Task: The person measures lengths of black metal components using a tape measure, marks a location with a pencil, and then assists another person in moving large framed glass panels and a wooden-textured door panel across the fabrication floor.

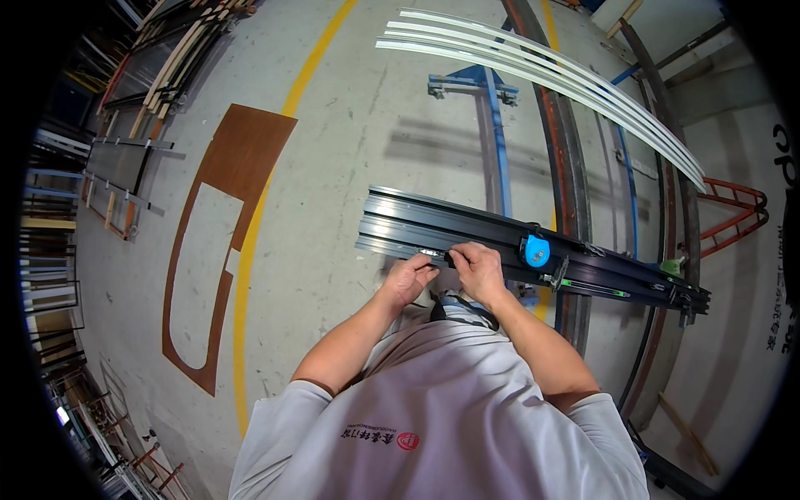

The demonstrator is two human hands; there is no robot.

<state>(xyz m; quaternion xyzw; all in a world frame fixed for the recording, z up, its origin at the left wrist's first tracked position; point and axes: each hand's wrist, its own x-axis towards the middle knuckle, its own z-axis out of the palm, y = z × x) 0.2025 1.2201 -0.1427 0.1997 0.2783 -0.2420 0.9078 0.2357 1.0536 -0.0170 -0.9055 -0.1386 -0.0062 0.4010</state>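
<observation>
Near the frame's centre, the left hand (406, 281) and the right hand (481, 271) have bent fingers at the black bars (454, 220), by a small metal part (431, 252); whether clamped, I cannot tell.

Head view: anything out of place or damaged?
One oddity: the brown sheet lies on the floor with its upper part over the yellow line. Its large opening looks like a deliberate cut-out rather than damage. No obvious damage shows on the dark profiles; fine detail is too small to judge.
</observation>
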